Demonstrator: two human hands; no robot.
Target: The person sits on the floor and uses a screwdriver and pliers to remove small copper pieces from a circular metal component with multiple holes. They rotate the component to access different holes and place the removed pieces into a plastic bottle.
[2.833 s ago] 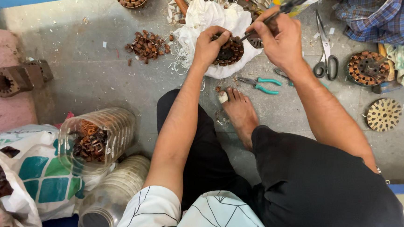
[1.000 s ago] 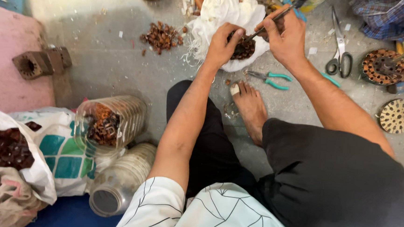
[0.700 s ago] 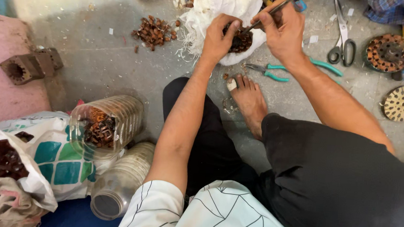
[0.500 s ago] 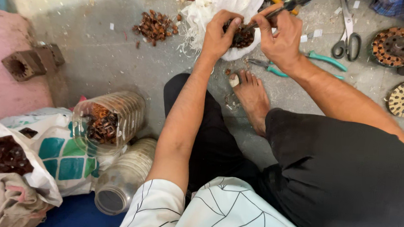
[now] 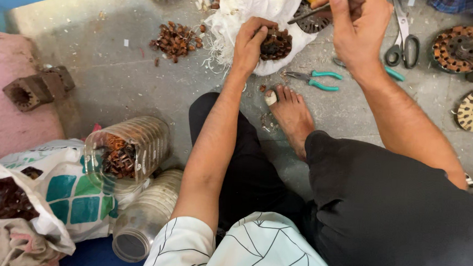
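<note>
Head cam: 2 clear plastic jars (image 5: 128, 152) lie at 8 o'clock, 2 wound motor cores at 2 o'clock, 1 white cloth (image 5: 255, 11) at 12. Left hand (image 5: 251, 43) clamped on copper-wound core (image 5: 276, 44) on that cloth. Right hand (image 5: 358, 25) closed on thin rod (image 5: 315, 9), tip cut off. Teal pliers (image 5: 313, 80) beside bare foot.
</note>
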